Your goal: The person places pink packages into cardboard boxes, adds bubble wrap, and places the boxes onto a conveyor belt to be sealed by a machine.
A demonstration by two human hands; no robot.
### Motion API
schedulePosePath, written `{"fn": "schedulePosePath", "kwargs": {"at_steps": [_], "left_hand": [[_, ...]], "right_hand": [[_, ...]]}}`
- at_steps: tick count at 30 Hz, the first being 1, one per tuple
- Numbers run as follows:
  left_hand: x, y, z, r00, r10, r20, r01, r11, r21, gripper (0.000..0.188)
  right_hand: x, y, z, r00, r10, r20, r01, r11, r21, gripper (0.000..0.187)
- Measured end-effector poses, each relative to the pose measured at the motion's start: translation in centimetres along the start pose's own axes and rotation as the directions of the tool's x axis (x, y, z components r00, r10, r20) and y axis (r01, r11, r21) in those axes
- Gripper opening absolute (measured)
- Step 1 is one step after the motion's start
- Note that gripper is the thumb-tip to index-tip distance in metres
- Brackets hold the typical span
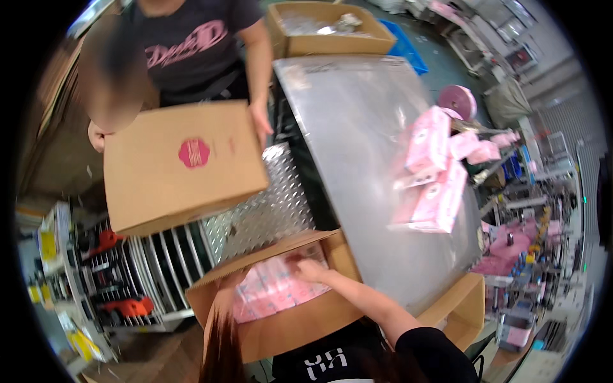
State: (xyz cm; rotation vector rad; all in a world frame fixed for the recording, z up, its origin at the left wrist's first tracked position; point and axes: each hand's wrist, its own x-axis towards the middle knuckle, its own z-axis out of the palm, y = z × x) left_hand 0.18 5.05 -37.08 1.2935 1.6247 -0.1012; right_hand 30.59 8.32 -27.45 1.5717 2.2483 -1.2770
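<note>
An open cardboard carton stands right in front of me, holding pink patterned soft packs. Both my hands reach inside it. My right hand rests over the right part of the packs, its slightly blurred fingers stretched out. At the left end of the packs is my left hand; motion blur and the carton's shadow hide its fingers. Loose dark hair hangs across my left forearm.
Across from me a person holds a closed carton above rollers and a textured metal plate. On the metal table to the right lie pink packs. Another carton stands at its near end, an open box beyond its far end.
</note>
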Motion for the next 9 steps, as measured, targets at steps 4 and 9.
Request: {"fn": "schedulePosePath", "kwargs": {"at_steps": [4, 9], "left_hand": [[-1.5, 3.4, 2.0, 0.997, -0.007, 0.072, 0.016, 0.992, -0.126, 0.084], [-1.5, 7.2, 1.8, 1.0, -0.002, 0.023, 0.006, 0.986, -0.164, 0.081]], "right_hand": [[-10.7, 5.4, -14.5, 0.742, -0.152, -0.653, 0.29, 0.951, 0.109, 0.024], [-14.9, 21.9, -35.0, 0.167, -0.031, -0.985, -0.092, 0.995, -0.047, 0.024]]}}
